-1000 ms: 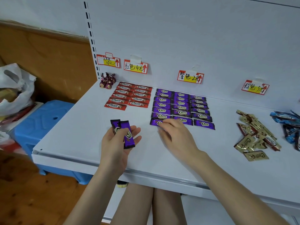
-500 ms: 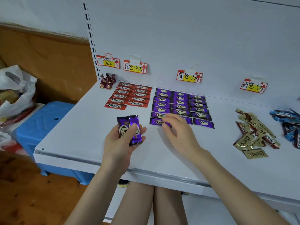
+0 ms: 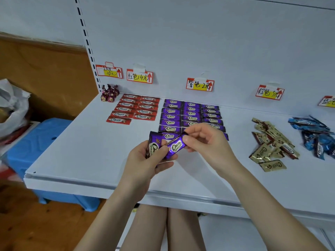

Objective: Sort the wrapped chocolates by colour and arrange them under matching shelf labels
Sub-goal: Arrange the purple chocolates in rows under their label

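Observation:
My left hand point(image 3: 145, 160) holds two purple Choco bars over the white shelf point(image 3: 81, 151). My right hand point(image 3: 204, 140) pinches the end of the right-hand purple bar point(image 3: 176, 146); the other purple bar point(image 3: 154, 144) stays under my left thumb. Behind my hands lies a grid of purple bars point(image 3: 190, 113) under the purple label point(image 3: 200, 85). Red bars point(image 3: 134, 109) lie in two columns under the red label point(image 3: 139, 77). My right hand hides the near right part of the purple grid.
A loose pile of gold bars point(image 3: 272, 145) lies under a label point(image 3: 270, 92) at the right, with blue bars point(image 3: 315, 134) beyond. Small foil-wrapped sweets point(image 3: 109, 93) stand at the back left corner. A blue stool point(image 3: 36, 142) and a plastic bag point(image 3: 12, 109) sit left of the shelf.
My right hand left the front row of the purple grid and came back to pinch one of the bars in my left hand. My left hand rose slightly toward the grid.

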The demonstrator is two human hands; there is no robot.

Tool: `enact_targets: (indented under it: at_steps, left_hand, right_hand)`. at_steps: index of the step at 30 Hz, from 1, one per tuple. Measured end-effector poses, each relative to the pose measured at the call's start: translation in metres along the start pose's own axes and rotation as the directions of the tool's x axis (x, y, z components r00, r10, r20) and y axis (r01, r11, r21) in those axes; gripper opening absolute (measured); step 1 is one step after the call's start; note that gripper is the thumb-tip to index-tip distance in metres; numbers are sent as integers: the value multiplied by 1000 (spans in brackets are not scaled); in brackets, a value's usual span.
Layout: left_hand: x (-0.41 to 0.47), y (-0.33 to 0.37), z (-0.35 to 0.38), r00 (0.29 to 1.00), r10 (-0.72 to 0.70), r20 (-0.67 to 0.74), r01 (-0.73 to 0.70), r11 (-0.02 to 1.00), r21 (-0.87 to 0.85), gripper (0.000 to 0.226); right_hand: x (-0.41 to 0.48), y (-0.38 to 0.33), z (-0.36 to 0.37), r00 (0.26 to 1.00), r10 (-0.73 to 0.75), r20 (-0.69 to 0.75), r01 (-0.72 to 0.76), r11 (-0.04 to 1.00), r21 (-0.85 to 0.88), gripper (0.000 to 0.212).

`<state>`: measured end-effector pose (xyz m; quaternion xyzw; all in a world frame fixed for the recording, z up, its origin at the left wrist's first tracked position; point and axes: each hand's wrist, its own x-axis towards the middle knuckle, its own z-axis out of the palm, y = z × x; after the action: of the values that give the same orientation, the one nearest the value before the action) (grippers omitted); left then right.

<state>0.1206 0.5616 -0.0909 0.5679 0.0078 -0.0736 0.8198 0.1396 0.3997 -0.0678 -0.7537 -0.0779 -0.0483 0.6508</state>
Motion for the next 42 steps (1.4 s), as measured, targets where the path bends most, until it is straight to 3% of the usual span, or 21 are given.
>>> enact_targets:
  at_steps: [3, 6, 9, 12, 15, 20, 23, 42]
  left_hand:
    - [1, -3, 0, 1000, 10, -7, -10, 999, 44, 9]
    - [4, -4, 3, 1000, 5, 22, -7, 996, 90, 11]
    - [7, -6, 6, 1000, -5, 11, 4, 994, 109, 11]
    - [11, -8, 7, 998, -3, -68, 11, 992, 128, 10]
    - [14, -7, 3, 987, -22, -160, 35, 996, 82, 14]
    - [16, -12, -3, 969, 110, -222, -53, 967, 249, 15]
    - [18, -15, -4, 958, 135, -254, -65, 961, 268, 16]
    - [16, -15, -6, 964, 106, -245, -55, 977, 207, 17]
  right_hand:
    - [-7, 4, -10, 998, -50, 31, 55, 987, -150, 25]
    - [-13, 5, -19, 972, -176, 158, 221, 914, -339, 26]
    - [-13, 15, -26, 952, -202, 230, 289, 840, -460, 20]
    - [-7, 29, -38, 968, -218, 121, 250, 823, -510, 18]
    - [3, 45, -49, 984, -174, -32, 120, 787, -605, 17]
    - [11, 65, -41, 984, -173, -43, 72, 605, -793, 16]
    - [3, 67, -32, 963, -266, -52, 111, 564, -819, 13]
    - [5, 67, -27, 976, -218, 14, 131, 532, -836, 22]
